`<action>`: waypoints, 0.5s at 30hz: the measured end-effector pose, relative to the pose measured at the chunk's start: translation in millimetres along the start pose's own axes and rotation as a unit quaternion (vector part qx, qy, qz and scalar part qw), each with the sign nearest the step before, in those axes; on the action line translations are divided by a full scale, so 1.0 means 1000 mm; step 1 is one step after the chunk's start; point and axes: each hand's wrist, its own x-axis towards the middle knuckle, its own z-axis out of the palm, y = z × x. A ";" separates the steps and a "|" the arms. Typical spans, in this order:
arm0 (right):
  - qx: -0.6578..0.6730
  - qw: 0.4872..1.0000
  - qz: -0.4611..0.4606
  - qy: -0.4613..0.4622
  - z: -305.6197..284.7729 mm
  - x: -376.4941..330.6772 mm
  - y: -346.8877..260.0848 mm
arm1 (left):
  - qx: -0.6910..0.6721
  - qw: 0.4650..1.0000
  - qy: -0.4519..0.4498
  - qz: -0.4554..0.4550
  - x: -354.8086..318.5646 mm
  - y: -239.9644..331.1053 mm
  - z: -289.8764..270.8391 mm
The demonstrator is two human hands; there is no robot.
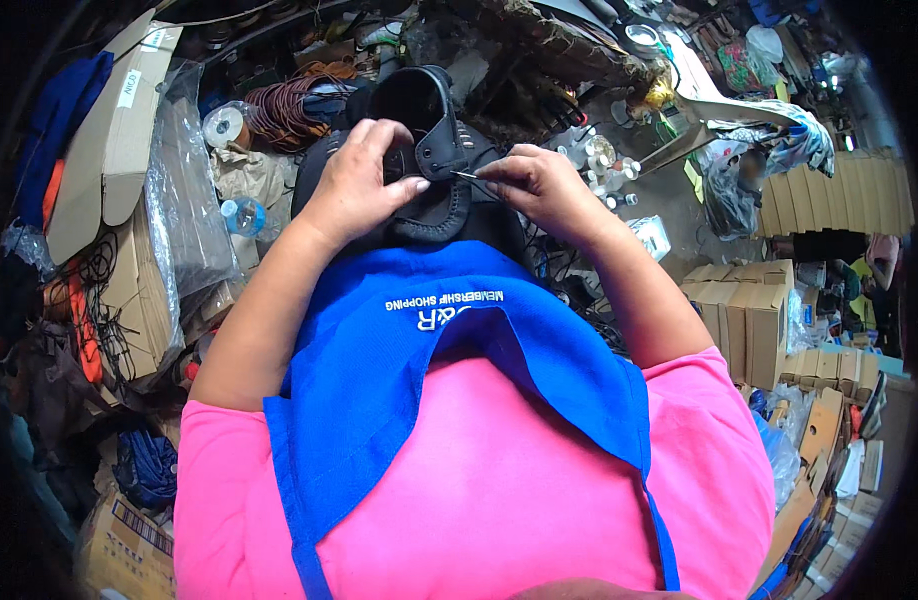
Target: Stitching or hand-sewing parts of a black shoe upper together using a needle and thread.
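Note:
A black shoe [441, 145] sits over my lap, just beyond the blue apron [379, 320]. My left hand [364, 180] is closed on the shoe's left side, thumb inside the opening and fingers over the edge. From the right, my right hand [539, 187] pinches a thin, shiny metal needle-like tool [465, 175]. Its tip meets the flap of the shoe beside a small eyelet. Most of the tool is hidden by my fingers, so its exact kind cannot be told. More black material lies under the shoe, partly covered by my hands.
To the left stand cardboard sheets [109, 130], a clear plastic bottle [243, 216] and a roll of tape [223, 127]. Brown cord [289, 110] is coiled beyond my left hand. Several small white containers [601, 155] stand right of my right hand, with cardboard boxes [744, 310] farther right.

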 end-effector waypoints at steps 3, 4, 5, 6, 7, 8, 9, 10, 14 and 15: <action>-0.008 1.000 0.007 0.000 0.002 0.004 0.003 | -0.010 1.000 -0.023 0.000 -0.006 0.004 -0.001; -0.014 1.000 0.013 -0.003 0.002 0.005 0.003 | -0.016 0.999 -0.032 0.006 -0.006 0.004 -0.001; -0.015 1.000 0.012 -0.004 0.001 0.007 0.003 | -0.023 0.999 -0.041 0.011 -0.006 0.004 -0.002; -0.028 1.000 0.002 -0.005 0.001 0.008 0.004 | -0.024 0.999 -0.040 0.011 -0.006 0.004 -0.002; -0.040 0.999 -0.008 -0.005 0.001 0.008 0.004 | -0.030 0.998 -0.046 0.040 -0.006 0.003 -0.002; -0.041 0.999 -0.008 -0.006 0.000 0.010 -0.001 | -0.037 0.996 -0.052 0.068 -0.006 0.002 -0.002; -0.013 1.000 0.004 0.021 0.000 0.012 -0.008 | -0.038 0.996 -0.051 0.068 -0.006 0.003 -0.002; 0.015 0.999 0.015 0.048 -0.002 0.015 -0.015 | -0.064 0.994 -0.064 0.062 -0.006 0.006 -0.001; -0.024 0.998 -0.050 -0.011 -0.002 0.027 -0.029 | -0.071 0.993 -0.099 0.014 -0.007 0.025 -0.003; -0.024 0.998 -0.050 -0.011 0.000 0.029 -0.024 | -0.071 0.993 -0.098 0.015 -0.006 0.023 -0.003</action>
